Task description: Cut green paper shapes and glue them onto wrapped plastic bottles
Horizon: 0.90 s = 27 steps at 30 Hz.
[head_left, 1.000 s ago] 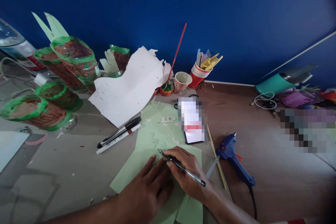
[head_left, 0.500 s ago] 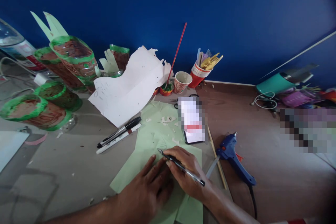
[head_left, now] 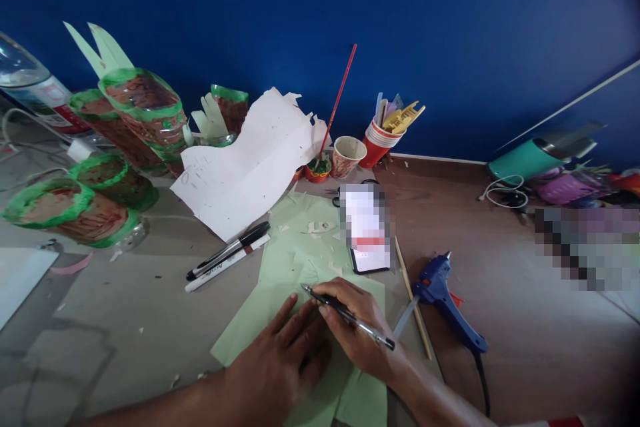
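Observation:
My right hand grips a black pen, its tip on or just above light green paper. Spread fingers of my left hand lie flat on that paper, beside the right hand. Thin drawn lines show on the green paper just beyond the pen tip. Past the hands, small paper scraps lie on more green paper. A phone with a lit, blurred-out screen rests to the right of them. Left of the green paper are a black marker and a white marker, side by side.
A blue glue gun and a thin wooden stick lie at right. Cut white paper spreads behind the markers. Green-rimmed brown containers stand at left. A paper cup and a red cup of tools are near the blue wall.
The back end of the pen has dipped slightly down and to the right. Both hands stay in nearly the same place, and the view has shifted a little.

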### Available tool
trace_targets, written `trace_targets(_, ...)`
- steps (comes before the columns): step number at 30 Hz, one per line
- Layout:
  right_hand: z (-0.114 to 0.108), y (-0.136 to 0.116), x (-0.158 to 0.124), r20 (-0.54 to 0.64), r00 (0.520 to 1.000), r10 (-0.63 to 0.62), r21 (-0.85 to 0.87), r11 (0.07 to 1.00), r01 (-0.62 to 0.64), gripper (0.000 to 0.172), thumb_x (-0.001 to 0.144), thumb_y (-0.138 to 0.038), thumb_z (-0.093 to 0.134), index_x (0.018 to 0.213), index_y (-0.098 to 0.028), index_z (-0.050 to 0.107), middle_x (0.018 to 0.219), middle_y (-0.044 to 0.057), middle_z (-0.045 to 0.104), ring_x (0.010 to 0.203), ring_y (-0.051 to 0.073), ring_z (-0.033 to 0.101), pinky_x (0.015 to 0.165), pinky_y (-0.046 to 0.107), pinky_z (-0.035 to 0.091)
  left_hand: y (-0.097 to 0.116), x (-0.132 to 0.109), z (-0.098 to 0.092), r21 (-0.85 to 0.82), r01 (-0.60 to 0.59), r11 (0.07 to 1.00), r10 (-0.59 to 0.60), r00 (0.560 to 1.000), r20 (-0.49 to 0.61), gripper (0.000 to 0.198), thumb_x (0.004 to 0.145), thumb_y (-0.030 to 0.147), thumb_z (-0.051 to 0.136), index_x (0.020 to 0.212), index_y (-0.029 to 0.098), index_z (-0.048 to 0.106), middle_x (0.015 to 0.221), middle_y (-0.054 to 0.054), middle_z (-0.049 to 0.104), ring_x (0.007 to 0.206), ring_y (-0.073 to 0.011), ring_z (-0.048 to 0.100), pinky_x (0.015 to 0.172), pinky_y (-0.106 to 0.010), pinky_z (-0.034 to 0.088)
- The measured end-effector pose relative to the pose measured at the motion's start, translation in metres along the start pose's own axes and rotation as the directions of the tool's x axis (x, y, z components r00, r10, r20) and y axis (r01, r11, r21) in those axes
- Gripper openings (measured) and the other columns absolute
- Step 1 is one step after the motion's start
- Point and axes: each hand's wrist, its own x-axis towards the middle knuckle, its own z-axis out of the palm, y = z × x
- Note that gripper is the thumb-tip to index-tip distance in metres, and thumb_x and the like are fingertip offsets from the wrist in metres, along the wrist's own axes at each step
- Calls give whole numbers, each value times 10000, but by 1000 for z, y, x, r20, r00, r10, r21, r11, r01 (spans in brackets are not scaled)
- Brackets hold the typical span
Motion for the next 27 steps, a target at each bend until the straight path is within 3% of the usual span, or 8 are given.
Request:
trace_targets(9,1,3,2,3,1000,-1,1,1000,1,210,884,-161,505,1058,-188,619,937,66,670,862,173,639,764,274,514,-1,0,6,27,-10,1000,12,997,-71,228,891,270,570,1093,189,634,1176,-70,655,1227,-263,500,1107,-503,299)
trace_targets(21,2,4,2,9,1000,6,-14,1000,-5,207,887,-164,505,1057,-187,620,934,62,671,859,172,636,767,274,510,-1,-2,4,-1,-12,1000,13,1000,21,303,882,232,566,1181,197,597,1219,-98,631,1282,-284,447,1093,-522,324)
trace_targets(27,0,3,-2,-123,992,-29,1,1000,29,216,895,-183,499,1088,-208,592,925,39,674,814,149,651,731,229,520,0,1,1,42,-8,999,10,999,-38,217,892,253,558,1088,196,631,1218,-71,639,1243,-276,489,1083,-497,343)
